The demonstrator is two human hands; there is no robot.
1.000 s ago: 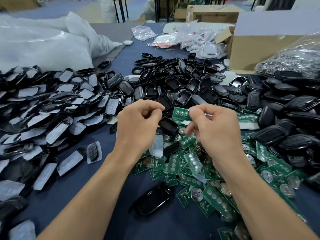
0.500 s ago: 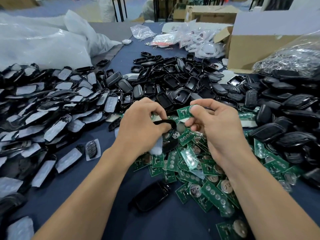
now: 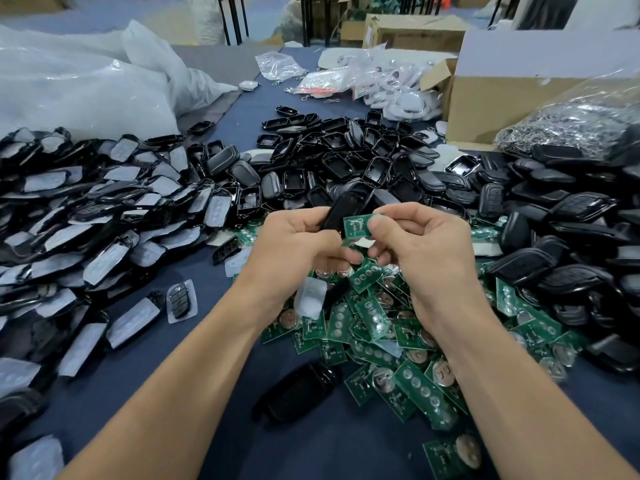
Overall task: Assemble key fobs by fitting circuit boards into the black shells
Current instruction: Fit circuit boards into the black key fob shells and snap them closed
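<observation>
Fingers of the right hand pinch a small green circuit board, rectangular with pale traces. It sits just beside the glossy black shell, which the left hand grips with curled fingers. Both are held above the far edge of the heap of green boards. Left of that heap lies bare blue table cloth, then film-covered shells. Beyond the heap are open black shells, and right of it dark covers.

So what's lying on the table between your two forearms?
In the head view: a glossy black shell on the blue cloth, beside the green circuit board pile.
</observation>
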